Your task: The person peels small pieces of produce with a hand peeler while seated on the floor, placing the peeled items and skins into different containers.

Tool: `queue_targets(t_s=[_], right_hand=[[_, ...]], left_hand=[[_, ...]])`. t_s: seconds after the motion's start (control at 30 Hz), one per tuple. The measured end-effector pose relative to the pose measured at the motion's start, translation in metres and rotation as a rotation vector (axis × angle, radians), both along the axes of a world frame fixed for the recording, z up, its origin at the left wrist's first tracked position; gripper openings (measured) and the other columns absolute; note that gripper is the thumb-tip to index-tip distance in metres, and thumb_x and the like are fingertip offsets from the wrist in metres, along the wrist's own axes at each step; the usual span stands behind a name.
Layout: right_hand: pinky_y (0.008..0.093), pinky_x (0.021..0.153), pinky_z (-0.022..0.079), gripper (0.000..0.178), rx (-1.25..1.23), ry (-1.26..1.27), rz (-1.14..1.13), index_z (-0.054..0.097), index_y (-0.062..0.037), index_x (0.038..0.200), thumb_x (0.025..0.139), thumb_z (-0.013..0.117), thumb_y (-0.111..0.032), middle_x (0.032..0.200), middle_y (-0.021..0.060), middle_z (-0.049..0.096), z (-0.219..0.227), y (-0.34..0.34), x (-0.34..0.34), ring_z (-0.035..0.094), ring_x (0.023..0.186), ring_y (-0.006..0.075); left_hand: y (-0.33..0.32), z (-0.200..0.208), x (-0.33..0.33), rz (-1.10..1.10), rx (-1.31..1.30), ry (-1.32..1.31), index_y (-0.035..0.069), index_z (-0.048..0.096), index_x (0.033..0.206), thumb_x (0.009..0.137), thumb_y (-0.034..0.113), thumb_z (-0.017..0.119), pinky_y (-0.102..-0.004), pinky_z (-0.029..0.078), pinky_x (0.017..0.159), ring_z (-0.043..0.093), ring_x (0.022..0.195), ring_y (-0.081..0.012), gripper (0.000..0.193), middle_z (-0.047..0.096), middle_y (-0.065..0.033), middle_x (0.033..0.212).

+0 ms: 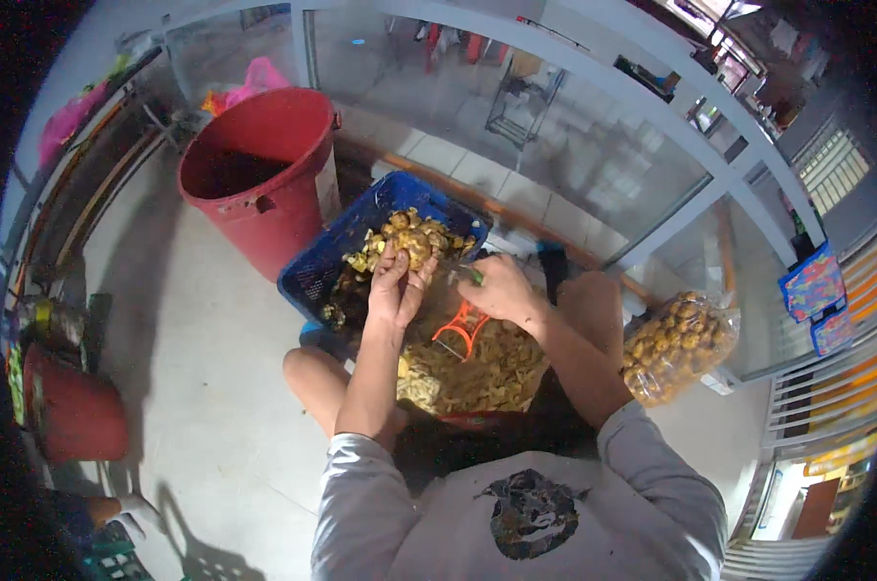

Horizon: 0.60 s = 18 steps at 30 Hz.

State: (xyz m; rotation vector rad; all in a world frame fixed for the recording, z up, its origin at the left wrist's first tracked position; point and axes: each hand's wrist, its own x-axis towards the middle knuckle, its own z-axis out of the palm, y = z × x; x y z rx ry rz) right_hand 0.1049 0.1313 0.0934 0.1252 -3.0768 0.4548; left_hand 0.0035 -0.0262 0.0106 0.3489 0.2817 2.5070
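My left hand point(397, 288) is closed round a lumpy yellow-brown tuber point(414, 249), held above the blue crate point(307, 276). More knobbly yellow-brown pieces point(400, 221) lie in that crate. My right hand point(504, 289) grips a green-handled knife point(477, 277), its blade toward the tuber and hard to make out. Below both hands, a wide heap of pale yellow-brown peelings or slices point(487, 378) fills a container between my legs. On the heap rests an orange peeler point(465, 329), apart from my fingers.
A tall red bin point(254, 213) stands behind the crate at the left. A clear bag of round brown produce point(680, 344) sits on my right. Far left are a smaller red bucket point(75, 407) and another person's gloved hand point(143, 513). Glass panels point(593, 145) rise ahead.
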Motion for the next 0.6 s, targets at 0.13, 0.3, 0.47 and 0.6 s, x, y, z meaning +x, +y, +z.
queue_targets(t_s=[0.13, 0.3, 0.47, 0.6], right_hand=[[0.0482, 0.069, 0.052, 0.034, -0.049, 0.086, -0.203, 0.063, -0.0014, 0.07, 0.076, 0.063, -0.035, 0.069, 0.0221, 0.063, 0.008, -0.001, -0.004, 0.062, 0.069, 0.0408], [0.0474, 0.07, 0.052, 0.035, 0.014, 0.114, -0.177, 0.065, -0.0005, 0.07, 0.075, 0.063, -0.035, 0.069, 0.0229, 0.063, 0.023, -0.005, -0.016, 0.063, 0.07, 0.0415], [0.0475, 0.07, 0.053, 0.035, -0.002, 0.047, -0.22, 0.068, 0.001, 0.078, 0.075, 0.065, -0.034, 0.071, 0.0233, 0.064, 0.019, 0.004, -0.034, 0.064, 0.07, 0.0403], [0.0475, 0.07, 0.051, 0.031, -0.186, -0.039, -0.265, 0.066, 0.0002, 0.075, 0.074, 0.065, -0.031, 0.07, 0.0233, 0.063, 0.013, 0.004, -0.05, 0.063, 0.073, 0.0406]], left_hand=[[0.002, -0.002, -0.003, 0.037, -0.136, 0.014, 0.008, 0.05, 0.122, 0.081, -0.01, 0.058, -0.0372, 0.047, 0.095, 0.057, 0.111, -0.0217, 0.045, 0.058, -0.0083, 0.119], [0.006, 0.019, 0.005, 0.244, -0.287, 0.291, 0.007, 0.051, 0.117, 0.068, -0.017, 0.07, -0.0315, 0.049, 0.087, 0.058, 0.102, -0.0163, 0.057, 0.058, -0.0039, 0.112], [0.017, 0.018, -0.002, 0.308, -0.425, 0.349, 0.005, 0.05, 0.116, 0.066, -0.013, 0.074, -0.0321, 0.049, 0.087, 0.057, 0.104, -0.0172, 0.059, 0.058, -0.0038, 0.111], [0.013, 0.01, -0.009, 0.152, -0.24, 0.083, 0.006, 0.048, 0.122, 0.075, -0.004, 0.071, -0.0368, 0.047, 0.095, 0.055, 0.111, -0.0216, 0.053, 0.057, -0.0065, 0.118]])
